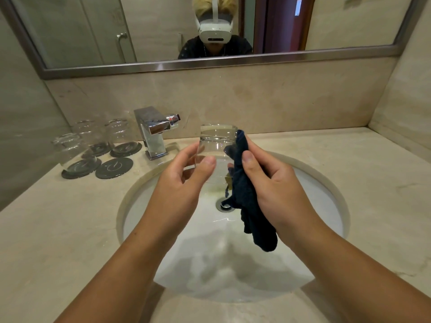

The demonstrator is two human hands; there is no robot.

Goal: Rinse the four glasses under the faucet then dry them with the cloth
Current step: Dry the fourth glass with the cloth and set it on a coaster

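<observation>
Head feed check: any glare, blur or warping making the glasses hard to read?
Head view: wide-angle warp bows the mirror frame; the three glasses left of the faucet look smeared; the held glass in the left hand is sharp against the cloth in the right hand; soft arm shadows fall in the sink.

We saw four dark round coasters (114,168) on the beige marble counter (349,159), left of a white oval basin (321,194) with a metal drain (220,205); a steel-framed mirror (210,64) hung above.
</observation>
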